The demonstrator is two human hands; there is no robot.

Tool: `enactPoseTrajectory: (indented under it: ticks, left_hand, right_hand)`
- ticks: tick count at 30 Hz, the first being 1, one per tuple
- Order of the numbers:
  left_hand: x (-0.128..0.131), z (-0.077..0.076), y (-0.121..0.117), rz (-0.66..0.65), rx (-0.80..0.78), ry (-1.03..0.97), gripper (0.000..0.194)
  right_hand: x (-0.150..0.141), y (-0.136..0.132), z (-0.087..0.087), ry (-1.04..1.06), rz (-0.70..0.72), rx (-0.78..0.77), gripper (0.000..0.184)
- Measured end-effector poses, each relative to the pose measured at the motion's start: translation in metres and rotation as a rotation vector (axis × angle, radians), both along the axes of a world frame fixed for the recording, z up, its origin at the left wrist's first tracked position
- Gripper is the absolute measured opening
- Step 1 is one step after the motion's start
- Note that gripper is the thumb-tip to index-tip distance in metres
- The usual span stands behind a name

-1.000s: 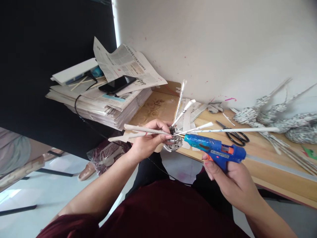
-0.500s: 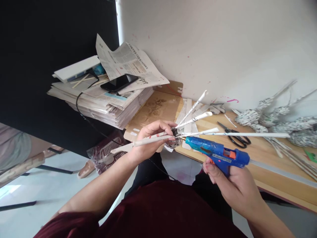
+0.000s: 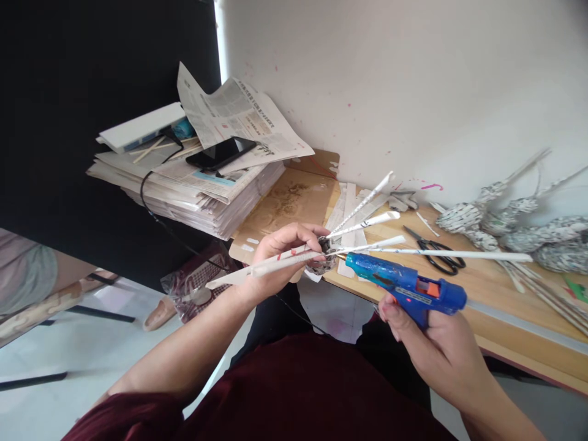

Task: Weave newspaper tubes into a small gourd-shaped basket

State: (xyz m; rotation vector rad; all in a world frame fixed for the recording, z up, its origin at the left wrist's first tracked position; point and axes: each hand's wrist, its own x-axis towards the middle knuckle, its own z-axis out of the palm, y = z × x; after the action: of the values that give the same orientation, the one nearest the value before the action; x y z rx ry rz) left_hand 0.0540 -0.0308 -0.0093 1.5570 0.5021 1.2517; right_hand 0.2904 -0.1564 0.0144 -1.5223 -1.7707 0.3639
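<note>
Right hand (image 3: 443, 346) grips one blue glue gun (image 3: 386, 272) — left hand (image 3: 276, 242) grasps one woven paper piece (image 3: 325, 264).

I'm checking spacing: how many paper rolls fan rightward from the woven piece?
4: two steeper rolls, one short roll below, one long roll beyond the glue gun; others may hide.

Open air lies above the desk (image 3: 496, 285) between the newspaper stack (image 3: 220, 205) and the woven paper pieces (image 3: 463, 217), while fanned paper tubes (image 3: 376, 221) and the glue gun (image 3: 395, 278) obstruct the low approach to the scissors (image 3: 423, 242).
</note>
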Motion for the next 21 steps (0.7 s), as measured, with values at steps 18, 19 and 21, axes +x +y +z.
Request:
enactPoseTrajectory:
  ticks: [18,19,21]
  left_hand:
    - [0.0035,0.0047,0.0021,-0.003,-0.098,-0.029,0.019]
    - [0.0038,0.0053,0.0020,0.002,-0.107,-0.027,0.020]
    - [0.0045,0.0053,0.0022,0.000,-0.118,-0.029,0.020]
  right_hand:
    - [0.0020,0.0005,-0.0030,-0.005,-0.001,0.054,0.023]
    - [0.0019,0.0007,-0.0029,-0.002,0.000,0.044,0.023]
    - [0.0009,0.0016,-0.0026,0.009,-0.002,0.025,0.024]
